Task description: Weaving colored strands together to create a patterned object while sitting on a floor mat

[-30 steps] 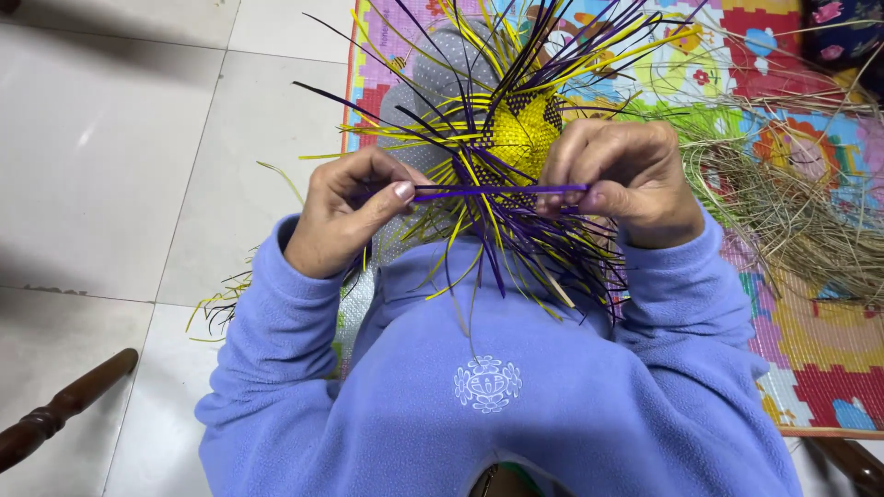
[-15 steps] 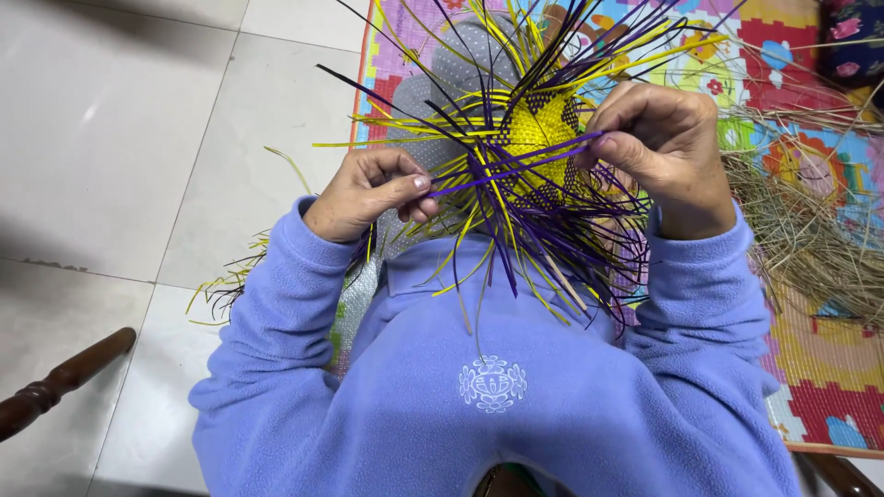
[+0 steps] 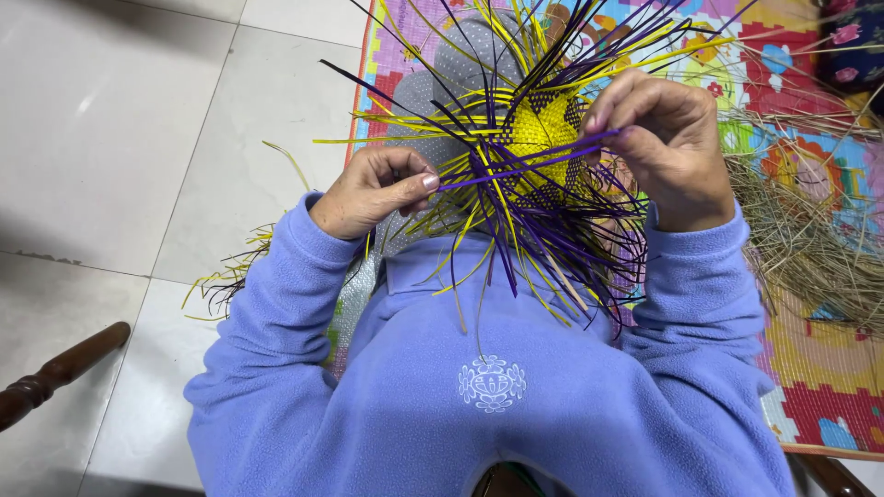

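A half-woven piece of yellow and purple strips point(image 3: 539, 138) rests over my lap, with many loose strip ends fanning out in all directions. One purple strip point(image 3: 516, 166) runs taut across the front of the weave. My left hand point(image 3: 373, 189) pinches its left end between thumb and fingers. My right hand point(image 3: 663, 143) grips the strip's right end at the weave's right edge. Both arms wear lilac fleece sleeves.
A colourful patterned mat point(image 3: 810, 368) covers the floor on the right, with a heap of dry straw-like fibre point(image 3: 810, 239) on it. Pale floor tiles point(image 3: 110, 138) lie to the left. A dark wooden leg point(image 3: 55, 373) juts in at lower left. Loose strips point(image 3: 230, 281) trail beside my left elbow.
Both hands have lifted and spread apart. The purple strip, held level in front of the weave a second ago, now slants upward toward the right hand.
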